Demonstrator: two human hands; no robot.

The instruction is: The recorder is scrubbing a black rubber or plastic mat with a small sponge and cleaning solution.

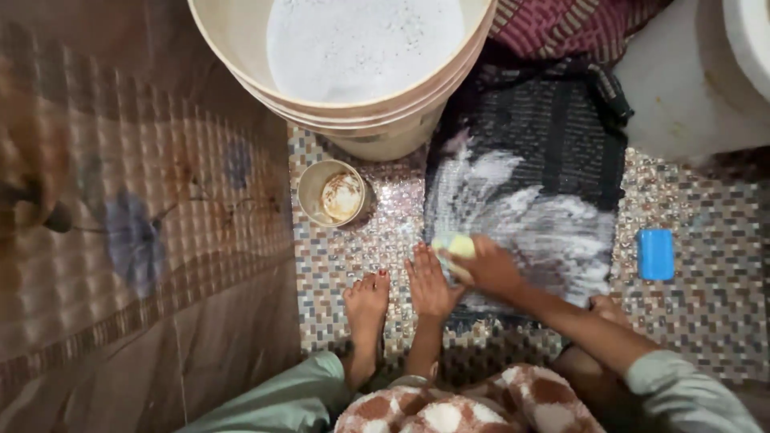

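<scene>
1. One hand grips: the right hand point(491, 269) is curled over a pale yellow-green brush point(454, 245), fingers wrapped round it, pressing it onto the soapy dark cloth point(529, 184).
2. The right forearm runs back from the cloth toward the lower right, wrist low, sleeve point(682, 393) pushed up near the elbow.
3. The left hand point(429, 285) lies flat, fingers spread, palm down on the cloth's near left edge, touching the brush hand.
4. A bare foot point(366, 301) stands just left of that hand on the mosaic floor point(706, 265).
5. The cloth's far edge runs up close to the foam-filled bucket point(241, 40); a small cup point(314, 186) sits left of it.
6. A blue soap bar point(656, 253) lies right of the cloth, apart from it, with open floor around.
</scene>
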